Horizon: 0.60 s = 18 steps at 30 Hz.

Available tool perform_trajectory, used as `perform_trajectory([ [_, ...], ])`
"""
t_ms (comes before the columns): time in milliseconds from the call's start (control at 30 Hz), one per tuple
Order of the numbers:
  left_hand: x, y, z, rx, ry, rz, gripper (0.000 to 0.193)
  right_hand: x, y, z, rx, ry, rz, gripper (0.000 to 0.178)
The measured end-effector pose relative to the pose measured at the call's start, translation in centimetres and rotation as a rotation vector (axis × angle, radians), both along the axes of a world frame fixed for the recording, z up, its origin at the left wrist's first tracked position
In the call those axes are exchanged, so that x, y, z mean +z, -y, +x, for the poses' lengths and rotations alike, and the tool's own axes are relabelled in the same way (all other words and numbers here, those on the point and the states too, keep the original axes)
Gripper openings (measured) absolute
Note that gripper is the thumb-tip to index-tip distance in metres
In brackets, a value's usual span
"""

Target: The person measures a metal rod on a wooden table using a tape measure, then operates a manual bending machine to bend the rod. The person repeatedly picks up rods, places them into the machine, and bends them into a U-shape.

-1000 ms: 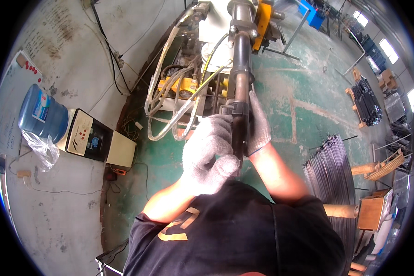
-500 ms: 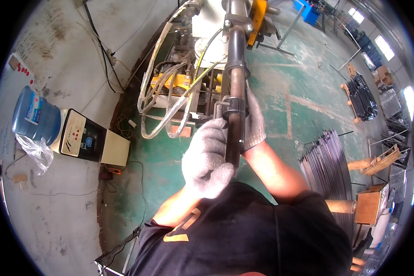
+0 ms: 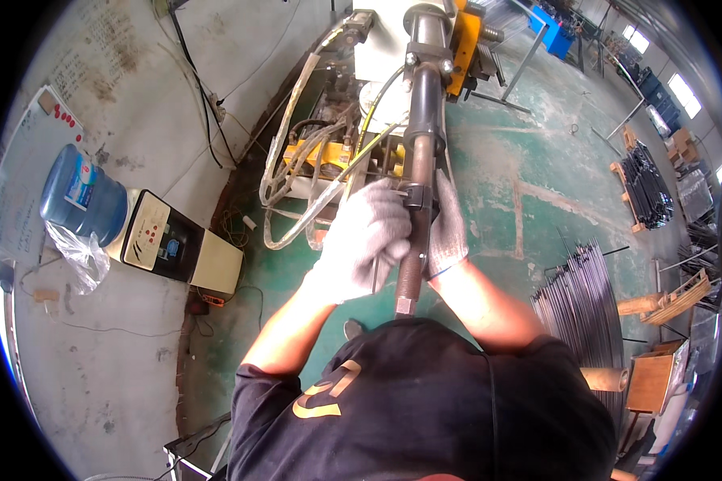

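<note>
at the far left, we are seeing a whiteboard point(image 3: 28, 172) hanging on a stained, pale wall point(image 3: 120, 353). just beside it, a blue water bottle point(image 3: 80, 196) is sitting on a cream-and-black dispenser point(image 3: 217, 260), and a clear plastic bag point(image 3: 80, 256) is hanging against the bottle. dark cables point(image 3: 192, 84) are running down the wall. the floor point(image 3: 277, 272) is showing a green coating with scuffs and pale worn patches. toward the centre, sheathed hoses point(image 3: 289, 184) are looping beside a machine point(image 3: 381, 40) with a white body.

the gloved left hand point(image 3: 367, 239) is curling closed around a thin metal rod point(image 3: 375, 276), whose end is projecting below the fingers. we are locating the dark shaft point(image 3: 410, 268) at the centre, where it is extending from the machine toward the person's dark shirt point(image 3: 425, 401), threaded end nearest. a dark collar point(image 3: 415, 197) is encircling it beside the left fingertips. the gloved right hand point(image 3: 448, 226) is lying along the shaft's right side, fingers extending forward; the shaft is hiding part of it, leaving us unable to tell whether it is gripping.

farther right, long metal bars point(image 3: 582, 301) are lying bundled near a cardboard tube point(image 3: 606, 378). beyond, a wooden pallet point(image 3: 618, 170) is carrying dark stock point(image 3: 648, 191), and bright windows point(image 3: 684, 94) are admitting daylight.
</note>
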<state>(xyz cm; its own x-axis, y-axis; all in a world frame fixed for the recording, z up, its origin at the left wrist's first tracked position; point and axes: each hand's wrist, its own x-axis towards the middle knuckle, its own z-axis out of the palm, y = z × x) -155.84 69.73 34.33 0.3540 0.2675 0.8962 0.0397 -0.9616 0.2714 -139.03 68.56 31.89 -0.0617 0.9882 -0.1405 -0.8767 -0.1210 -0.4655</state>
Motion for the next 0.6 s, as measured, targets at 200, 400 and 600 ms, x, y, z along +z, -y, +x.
perform_trajectory([
  [200,0.4,-1.2,-0.5,0.066,-0.175,0.100,0.042,-0.6,0.3,0.6,0.012,-0.019,0.037,0.038],
  [400,-0.6,-0.1,-0.3,0.055,-0.069,0.074,0.042,0.5,0.5,0.0,-0.042,-0.041,-0.059,0.042],
  [600,2.2,1.8,-0.8,0.012,-0.177,0.097,0.021,0.5,0.9,0.5,0.072,0.010,-0.014,0.045],
])
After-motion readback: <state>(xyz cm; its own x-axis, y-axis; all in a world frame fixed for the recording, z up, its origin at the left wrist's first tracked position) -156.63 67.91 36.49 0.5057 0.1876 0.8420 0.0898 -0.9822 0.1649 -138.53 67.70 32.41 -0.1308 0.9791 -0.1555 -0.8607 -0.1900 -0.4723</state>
